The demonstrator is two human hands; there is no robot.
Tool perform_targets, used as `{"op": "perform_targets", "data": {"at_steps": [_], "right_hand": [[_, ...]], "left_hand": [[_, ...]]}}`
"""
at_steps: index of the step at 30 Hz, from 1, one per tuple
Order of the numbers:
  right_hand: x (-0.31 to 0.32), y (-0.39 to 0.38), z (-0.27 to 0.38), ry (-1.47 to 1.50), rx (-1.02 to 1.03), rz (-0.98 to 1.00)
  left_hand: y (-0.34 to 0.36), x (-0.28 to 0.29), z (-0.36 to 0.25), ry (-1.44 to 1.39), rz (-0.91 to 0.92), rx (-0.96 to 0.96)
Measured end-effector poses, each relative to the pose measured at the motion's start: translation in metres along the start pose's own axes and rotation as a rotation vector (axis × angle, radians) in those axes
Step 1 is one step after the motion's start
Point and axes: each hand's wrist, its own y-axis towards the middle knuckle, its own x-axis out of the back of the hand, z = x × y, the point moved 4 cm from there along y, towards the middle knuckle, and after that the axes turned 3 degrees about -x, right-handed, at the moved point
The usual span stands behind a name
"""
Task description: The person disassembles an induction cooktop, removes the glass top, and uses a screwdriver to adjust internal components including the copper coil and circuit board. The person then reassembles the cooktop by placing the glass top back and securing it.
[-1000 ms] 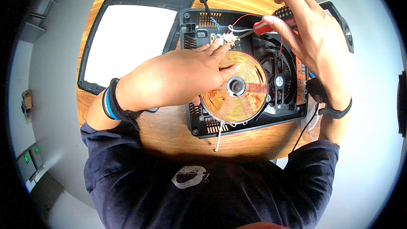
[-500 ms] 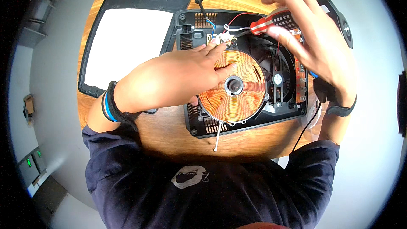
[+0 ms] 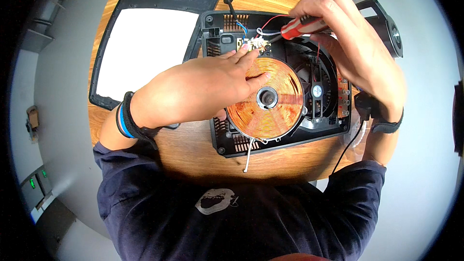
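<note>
An opened induction cooker base (image 3: 227, 142) lies on the wooden table, with a round copper coil (image 3: 270, 121) inside. My left hand (image 3: 203, 84) rests flat over the coil's upper left, fingers stretched toward a small circuit board (image 3: 263, 43) with white connectors. A red, white and black screwdriver (image 3: 302, 28) is gripped in my right hand (image 3: 343, 34). Its shaft slants down to the left toward the board; exactly where the tip rests is hard to see. Right of the coil sit a black fan (image 3: 316, 89) and an orange button board (image 3: 343, 99), partly covered by my right hand.
The detached top panel (image 3: 150, 53), white with a black frame, lies at the left. A black power cord (image 3: 228, 1) enters the base at the top. Thin red and white wires cross near the board. A black device (image 3: 386, 29) stands at the upper right. A white cable tie (image 3: 248, 157) sticks out in front.
My right hand has closed its fingers round the screwdriver handle, which has turned slightly. My left hand stays in the same place.
</note>
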Motion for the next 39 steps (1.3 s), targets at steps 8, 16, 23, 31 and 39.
{"op": "perform_targets", "data": {"at_steps": [8,16,23,31,39], "right_hand": [[0.005,0.004,0.009,-0.226,-0.03,-0.109],[0.006,0.0,0.004,-0.166,-0.298,0.068],[0.014,0.002,0.015,-0.162,0.063,0.002],[0.012,0.004,0.019,-0.222,0.014,-0.096],[0.016,-0.001,0.007,-0.19,-0.133,0.034]], "left_hand": [[0.001,0.0,0.0,0.014,-0.003,0.003],[-0.002,-0.002,0.0,0.011,-0.025,0.002],[-0.002,-0.003,0.001,0.005,-0.034,-0.003],[-0.002,-0.005,0.002,0.001,-0.041,0.001],[-0.001,-0.004,0.002,0.008,-0.015,-0.001]]}}
